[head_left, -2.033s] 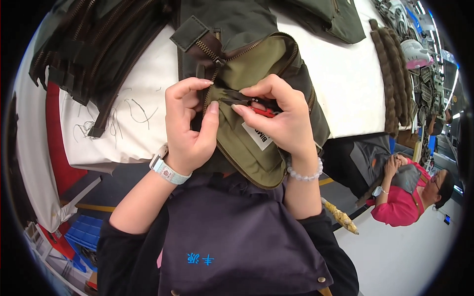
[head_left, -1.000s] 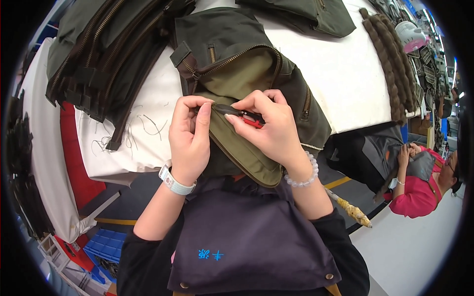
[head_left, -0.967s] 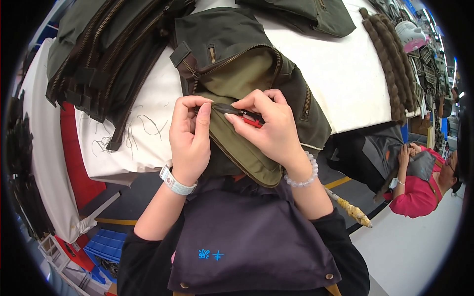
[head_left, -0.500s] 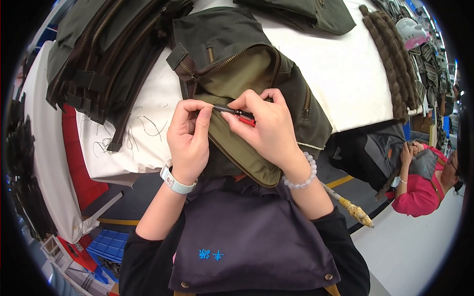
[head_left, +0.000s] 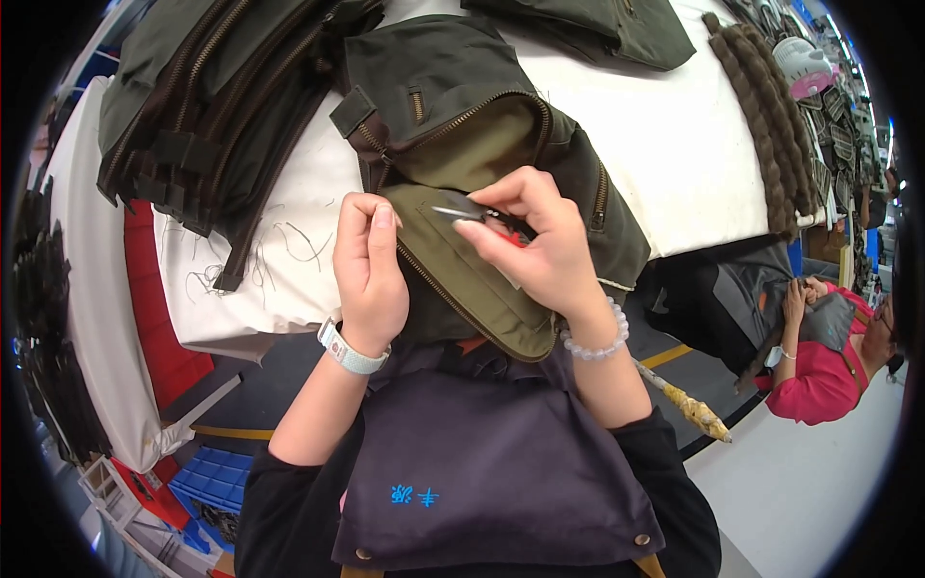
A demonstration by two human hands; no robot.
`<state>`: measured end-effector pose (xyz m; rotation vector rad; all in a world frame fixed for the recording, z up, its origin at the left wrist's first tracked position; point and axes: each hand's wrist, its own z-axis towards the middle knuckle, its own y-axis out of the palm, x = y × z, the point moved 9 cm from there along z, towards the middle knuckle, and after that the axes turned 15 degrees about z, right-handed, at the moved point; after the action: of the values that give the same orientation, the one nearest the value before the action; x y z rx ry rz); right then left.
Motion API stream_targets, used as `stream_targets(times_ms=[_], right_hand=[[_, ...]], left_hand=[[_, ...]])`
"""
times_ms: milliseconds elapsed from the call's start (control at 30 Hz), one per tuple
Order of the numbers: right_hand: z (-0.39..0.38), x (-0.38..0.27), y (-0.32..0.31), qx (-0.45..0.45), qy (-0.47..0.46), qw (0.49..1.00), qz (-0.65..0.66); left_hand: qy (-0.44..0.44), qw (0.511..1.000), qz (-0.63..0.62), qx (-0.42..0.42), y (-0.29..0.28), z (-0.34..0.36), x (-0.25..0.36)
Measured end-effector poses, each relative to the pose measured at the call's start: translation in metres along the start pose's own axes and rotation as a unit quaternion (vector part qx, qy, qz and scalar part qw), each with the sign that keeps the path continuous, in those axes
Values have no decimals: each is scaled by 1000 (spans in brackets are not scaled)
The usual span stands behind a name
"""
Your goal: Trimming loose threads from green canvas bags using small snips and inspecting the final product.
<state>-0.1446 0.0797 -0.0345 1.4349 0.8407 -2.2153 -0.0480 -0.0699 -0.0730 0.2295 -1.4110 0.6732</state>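
Note:
A pair of small thread snips (head_left: 496,223), black and red with bright blades, is gripped in my right hand (head_left: 541,236). The blade tips point left over the olive lining of a dark green zipped fabric piece (head_left: 578,164); whether it is a bag or a garment I cannot tell. That piece lies partly unzipped, its brass teeth curving around the lining. My left hand (head_left: 371,275) is closed in a pinch at the left side of the lining, thumb against the bent forefinger, and whatever it may hold is hidden. A gap separates the hand from the blades.
Zipped dark green pieces (head_left: 183,106) are stacked at the table's left, beside loose thread ends (head_left: 289,246) on the white cloth (head_left: 665,164). Another folded piece (head_left: 597,29) lies at the back. Brown furry strips (head_left: 761,116) hang over the right edge. A person in pink (head_left: 819,385) works at right.
The snips in my right hand have come away from my left fingers, moving right and tilting. My left hand has turned slightly and stays pinched.

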Motion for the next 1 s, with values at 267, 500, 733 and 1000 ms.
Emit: stream_targets(times_ms=[267, 500, 733, 1000], right_hand=[[-20, -4, -33, 49, 101, 931, 349], [-33, -20, -46, 43, 107, 963, 244], [-11, -18, -8, -7, 6, 996, 84], [-6, -1, -8, -6, 64, 998, 24]], left_hand=[[-34, 998, -2, -46, -12, 2, 12], [2, 998, 65, 25, -41, 7, 17], [-129, 991, -26, -37, 16, 14, 15], [-71, 996, -44, -20, 16, 13, 0]])
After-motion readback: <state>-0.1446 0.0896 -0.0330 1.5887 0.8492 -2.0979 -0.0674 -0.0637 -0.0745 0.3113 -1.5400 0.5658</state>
